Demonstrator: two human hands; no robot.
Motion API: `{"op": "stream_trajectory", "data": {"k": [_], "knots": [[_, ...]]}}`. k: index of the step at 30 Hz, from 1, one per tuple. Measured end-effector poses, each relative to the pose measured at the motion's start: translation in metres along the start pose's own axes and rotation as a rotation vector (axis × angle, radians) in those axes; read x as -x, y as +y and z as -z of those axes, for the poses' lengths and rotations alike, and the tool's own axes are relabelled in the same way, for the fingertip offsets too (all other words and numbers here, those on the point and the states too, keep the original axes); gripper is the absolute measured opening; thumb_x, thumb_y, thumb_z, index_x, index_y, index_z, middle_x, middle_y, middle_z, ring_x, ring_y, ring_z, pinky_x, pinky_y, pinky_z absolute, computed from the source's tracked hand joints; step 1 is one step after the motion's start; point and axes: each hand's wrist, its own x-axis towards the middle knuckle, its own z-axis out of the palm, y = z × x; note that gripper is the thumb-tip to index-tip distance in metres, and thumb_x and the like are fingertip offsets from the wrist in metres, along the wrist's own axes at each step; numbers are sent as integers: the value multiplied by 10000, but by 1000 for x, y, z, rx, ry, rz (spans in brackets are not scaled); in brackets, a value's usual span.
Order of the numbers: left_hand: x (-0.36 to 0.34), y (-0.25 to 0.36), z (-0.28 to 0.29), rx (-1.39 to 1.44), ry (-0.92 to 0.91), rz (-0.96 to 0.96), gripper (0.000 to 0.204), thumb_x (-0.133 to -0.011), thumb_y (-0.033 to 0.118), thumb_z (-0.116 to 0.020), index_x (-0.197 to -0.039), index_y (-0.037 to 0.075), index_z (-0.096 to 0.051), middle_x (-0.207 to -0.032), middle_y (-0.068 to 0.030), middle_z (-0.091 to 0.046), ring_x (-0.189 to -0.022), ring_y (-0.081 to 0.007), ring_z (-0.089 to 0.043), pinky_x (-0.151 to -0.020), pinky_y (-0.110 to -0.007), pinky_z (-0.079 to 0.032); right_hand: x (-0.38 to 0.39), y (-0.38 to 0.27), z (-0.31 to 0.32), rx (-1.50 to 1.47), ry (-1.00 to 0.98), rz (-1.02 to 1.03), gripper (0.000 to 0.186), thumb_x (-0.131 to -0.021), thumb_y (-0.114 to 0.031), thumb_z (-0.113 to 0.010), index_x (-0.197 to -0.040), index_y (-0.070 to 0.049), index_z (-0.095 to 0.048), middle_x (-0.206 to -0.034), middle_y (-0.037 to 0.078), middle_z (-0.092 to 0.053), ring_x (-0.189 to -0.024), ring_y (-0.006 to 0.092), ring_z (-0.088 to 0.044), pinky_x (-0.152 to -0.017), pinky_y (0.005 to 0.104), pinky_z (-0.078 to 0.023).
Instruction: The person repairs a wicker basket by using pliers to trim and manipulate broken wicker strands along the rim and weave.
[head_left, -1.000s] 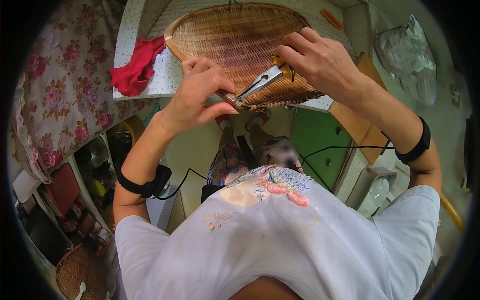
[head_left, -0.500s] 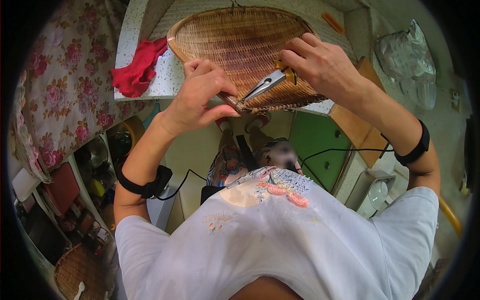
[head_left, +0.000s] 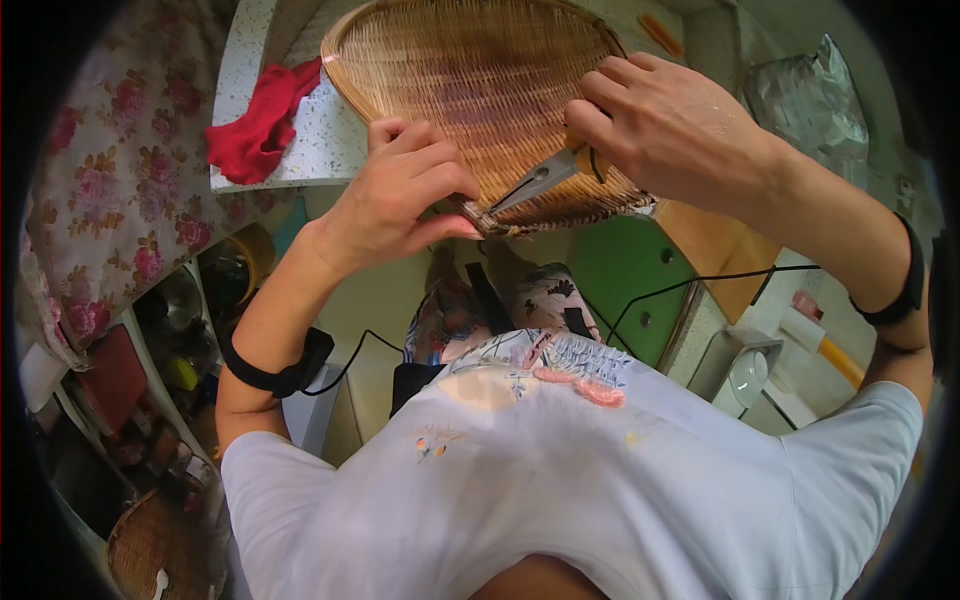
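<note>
A round woven bamboo tray lies on a speckled white counter, its near rim sticking out past the edge. My left hand pinches that near rim from below and the left. My right hand grips metal pliers with yellow handles. The jaws point down-left and meet the rim right next to my left fingertips. Most of the pliers' handles are hidden inside my right fist.
A red cloth lies on the counter left of the tray. A floral fabric hangs at the left over shelves of jars. A green cabinet door is below the counter. Crumpled clear plastic sits at the upper right.
My right hand has slid the pliers a little left along the rim toward my left fingers. My left hand has tightened its pinch on the tray's edge.
</note>
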Motion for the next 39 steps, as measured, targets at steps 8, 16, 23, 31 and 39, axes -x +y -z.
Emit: {"op": "stream_trajectory", "data": {"k": [8,16,23,31,39], "knots": [[11,-1,-41,-120,43,-83,279,-715,304,-760,-876,154,-589,-872,24,-542,-925,-184,-540,-930,-384,-330,5,-31,1,-373,-687,-219,207,-906,-171,-620,-913,36,-598,-728,179,-681,-762,330,-714,-655,433,-561],[31,-8,-70,-217,131,-182,237,-756,336,-691,-838,156,-560,-866,23,-539,-898,-163,-553,-916,-354,-339,-15,-41,-6,-1193,-1328,-694,344,-954,-329,-654,-869,4,-641,-723,92,-683,-671,222,-675,-629,348,-514],[20,-5,-38,-125,160,-102,255,-797,359,-711,-901,156,-596,-912,16,-572,-933,-189,-549,-919,-379,-340,14,-17,6,-1172,-798,-739,317,-971,-338,-643,-946,-23,-659,-792,13,-667,-725,102,-586,-686,278,-462],[-1,10,-11,-10,145,3,378,-716,322,-812,-958,103,-621,-863,-18,-588,-884,-236,-542,-903,-388,-335,55,-34,29,-794,-19,-826,234,-873,-234,-732,-1007,-59,-655,-891,80,-659,-751,238,-596,-713,345,-466],[-6,31,-6,-42,66,61,362,-714,317,-830,-932,110,-629,-892,25,-629,-916,-195,-566,-927,-367,-334,64,-54,-13,44,252,-466,228,-785,-80,-655,-992,-109,-564,-970,14,-605,-832,193,-624,-640,318,-530]]}}
